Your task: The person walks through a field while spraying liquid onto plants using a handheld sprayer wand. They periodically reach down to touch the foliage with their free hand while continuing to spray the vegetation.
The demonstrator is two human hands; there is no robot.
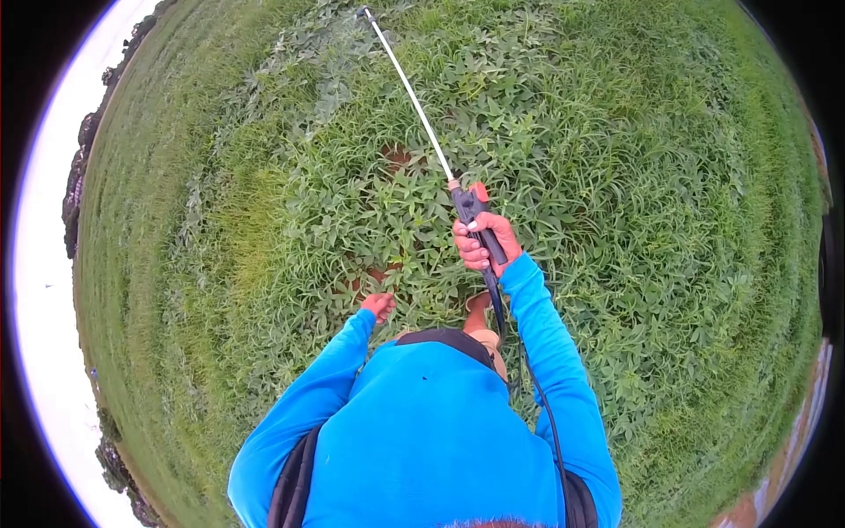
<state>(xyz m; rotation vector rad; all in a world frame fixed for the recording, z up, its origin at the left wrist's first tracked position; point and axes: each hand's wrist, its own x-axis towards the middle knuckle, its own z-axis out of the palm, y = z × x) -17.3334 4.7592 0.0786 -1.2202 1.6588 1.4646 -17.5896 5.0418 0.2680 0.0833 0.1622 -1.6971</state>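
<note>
My right hand [483,241] is wrapped round the black handle of a spray wand [466,206], which has a red-orange part near its top. The wand's long white tube [412,94] points forward and slightly left over the plants, ending in a dark nozzle [364,12] with faint mist near it. A black hose [544,400] runs from the handle back along my right side. At my left side, my left hand [380,305] hangs low over the leaves with its fingers curled; whether it holds anything is too small to tell.
Dense green plants and grass [616,220] surround my body, with small patches of reddish soil [396,158] between them. Part of a bare leg [477,312] shows below my right hand. Dark trees [88,132] line the field's far left edge. Black straps cross my shoulders.
</note>
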